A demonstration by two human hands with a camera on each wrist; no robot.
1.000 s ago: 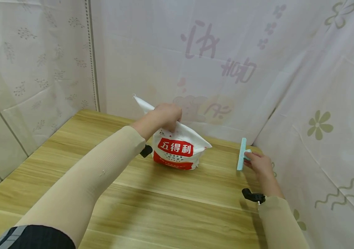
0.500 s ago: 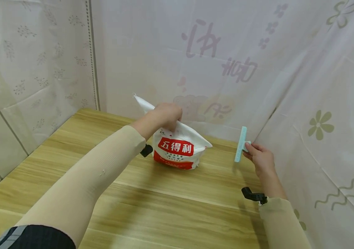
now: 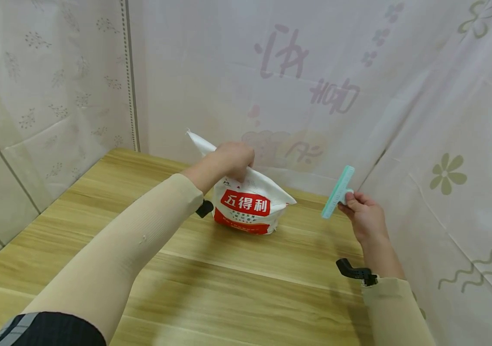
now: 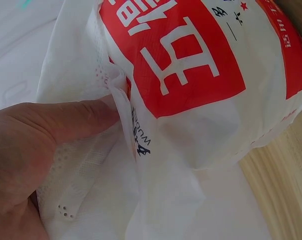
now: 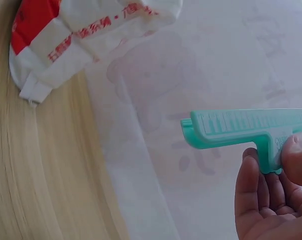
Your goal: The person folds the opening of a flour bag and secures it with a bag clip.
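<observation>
A white and red flour bag with large white characters stands on the wooden table. My left hand grips the bag's upper part; in the left wrist view the thumb presses into the gathered white plastic. To the right, raised above the table, my right hand pinches the handle of a mint-green bag clip. Seen from the right wrist, the clip has a long ridged bar, and thumb and fingers hold its short grip. The left fingers behind the bag are hidden.
The wooden table reaches back to a pale printed curtain. Another curtain side hangs close by the right hand. Black wrist cameras sit on both wrists.
My right hand has lifted the bag clip up from near the table and tilted its top to the right. The left hand and the flour bag have stayed in place.
</observation>
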